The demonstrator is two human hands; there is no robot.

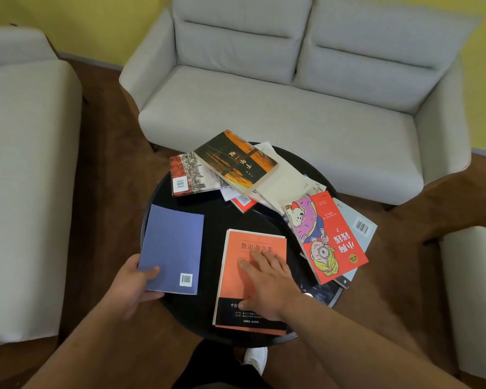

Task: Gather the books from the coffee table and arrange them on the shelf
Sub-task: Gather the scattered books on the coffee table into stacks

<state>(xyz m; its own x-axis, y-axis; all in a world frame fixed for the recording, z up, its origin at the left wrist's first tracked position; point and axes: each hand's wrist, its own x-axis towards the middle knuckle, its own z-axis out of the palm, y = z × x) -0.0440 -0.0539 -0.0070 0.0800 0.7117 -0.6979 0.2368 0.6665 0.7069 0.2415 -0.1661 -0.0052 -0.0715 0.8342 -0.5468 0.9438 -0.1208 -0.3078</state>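
Now | right hand (267,284) covers orange book (231,282) | left hand (132,284) grips blue book (171,245)

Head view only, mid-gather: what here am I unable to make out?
Shelf: nowhere in the head view, outside the frame.
Bottom books of the far pile: mostly covered by the sunset-cover book; count unclear.
Pale book: cover hidden by the red cartoon book.
Orange book: cover partly hidden by the right hand.

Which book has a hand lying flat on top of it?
The orange book with the black band, nearest the person. The right hand rests flat on its cover, while the left hand grips the blue book.
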